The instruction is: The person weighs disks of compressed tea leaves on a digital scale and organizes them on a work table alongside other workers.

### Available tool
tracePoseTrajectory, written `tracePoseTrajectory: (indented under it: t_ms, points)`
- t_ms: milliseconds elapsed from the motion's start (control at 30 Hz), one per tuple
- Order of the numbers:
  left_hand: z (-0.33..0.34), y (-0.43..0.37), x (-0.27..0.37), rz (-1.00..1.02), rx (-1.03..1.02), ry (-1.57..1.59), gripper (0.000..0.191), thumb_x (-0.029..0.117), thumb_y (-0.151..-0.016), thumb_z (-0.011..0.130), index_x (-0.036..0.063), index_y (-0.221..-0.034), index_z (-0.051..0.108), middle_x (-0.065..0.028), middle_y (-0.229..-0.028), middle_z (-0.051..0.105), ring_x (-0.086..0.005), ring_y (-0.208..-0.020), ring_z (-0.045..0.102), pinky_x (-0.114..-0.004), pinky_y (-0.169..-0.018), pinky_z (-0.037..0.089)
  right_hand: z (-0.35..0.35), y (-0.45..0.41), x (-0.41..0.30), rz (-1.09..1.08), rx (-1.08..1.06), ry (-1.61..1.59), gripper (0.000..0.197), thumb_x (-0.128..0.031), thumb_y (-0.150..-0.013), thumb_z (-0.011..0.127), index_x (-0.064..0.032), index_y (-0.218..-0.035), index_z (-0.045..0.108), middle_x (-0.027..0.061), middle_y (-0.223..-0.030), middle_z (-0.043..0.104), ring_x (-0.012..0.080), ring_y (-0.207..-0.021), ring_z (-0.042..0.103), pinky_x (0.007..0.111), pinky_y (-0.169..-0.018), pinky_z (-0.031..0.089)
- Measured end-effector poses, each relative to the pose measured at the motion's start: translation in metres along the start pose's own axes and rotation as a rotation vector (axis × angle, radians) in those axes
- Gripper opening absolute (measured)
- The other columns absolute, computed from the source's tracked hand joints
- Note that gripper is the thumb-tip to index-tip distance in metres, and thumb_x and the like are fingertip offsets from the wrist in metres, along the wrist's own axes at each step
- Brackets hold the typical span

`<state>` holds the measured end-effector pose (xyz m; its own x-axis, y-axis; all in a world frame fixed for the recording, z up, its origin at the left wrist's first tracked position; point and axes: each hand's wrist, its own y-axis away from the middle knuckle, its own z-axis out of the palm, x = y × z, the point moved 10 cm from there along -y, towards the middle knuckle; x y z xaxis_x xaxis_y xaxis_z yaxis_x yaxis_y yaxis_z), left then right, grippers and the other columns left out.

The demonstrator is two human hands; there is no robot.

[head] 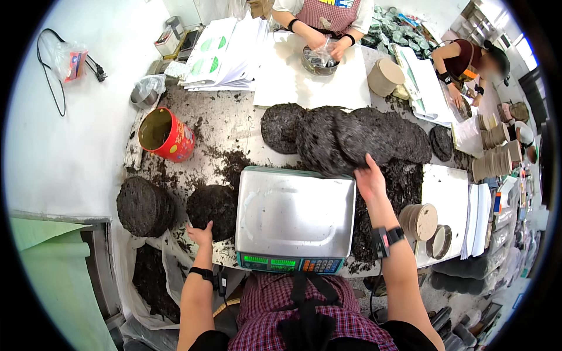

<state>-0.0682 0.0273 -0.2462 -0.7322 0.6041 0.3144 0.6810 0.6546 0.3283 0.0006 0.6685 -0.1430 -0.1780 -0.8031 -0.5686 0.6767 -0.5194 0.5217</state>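
Observation:
My left hand (200, 233) touches the near edge of a dark round pressed cake (212, 209) lying left of the digital scale; its grip on the cake is unclear. My right hand (370, 177) reaches past the scale's far right corner, thumb and fingers at the near edge of a large dark cake (366, 136) in an overlapping row; whether it grips is not plain. Nothing lies on the steel pan of the scale (295, 213), and its green display is lit. A stack of dark cakes (145, 207) stands at the table's left end.
A red bucket (179, 140) stands at the left. Loose dark crumbs (388, 193) cover much of the table. Round tan discs (419, 221) and a metal ring (439, 242) sit at the right. Across the table a person handles a plastic bag in a round mould (319, 66); another person works farther right.

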Motion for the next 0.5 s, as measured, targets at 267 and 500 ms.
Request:
tracePoseTrajectory:
  t_ms: [267,500]
  points:
    - [-0.022,-0.003,0.001,0.110,0.034,-0.027,0.072,0.030,-0.070,0.082,-0.0030,-0.120,0.042,-0.0199,-0.119,0.044,-0.0330,-0.105,0.049,-0.045,-0.088,0.044,-0.009,-0.009,-0.006,0.023,-0.048,0.098,0.039,-0.026,-0.086,0.066,-0.0120,-0.120,0.053,0.0032,-0.119,0.058,0.0217,-0.111,0.051,0.040,-0.099,0.035]
    - [-0.041,0.034,0.015,-0.113,-0.475,0.969,0.064,0.016,-0.085,0.069,-0.0010,-0.135,0.032,-0.0137,-0.118,0.050,-0.0195,-0.104,0.053,-0.036,-0.093,0.041,-0.129,0.067,-0.046,-0.020,0.220,0.078,0.046,-0.027,-0.086,0.066,-0.0075,-0.125,0.050,0.0064,-0.123,0.053,0.0210,-0.116,0.046,0.035,-0.103,0.034]
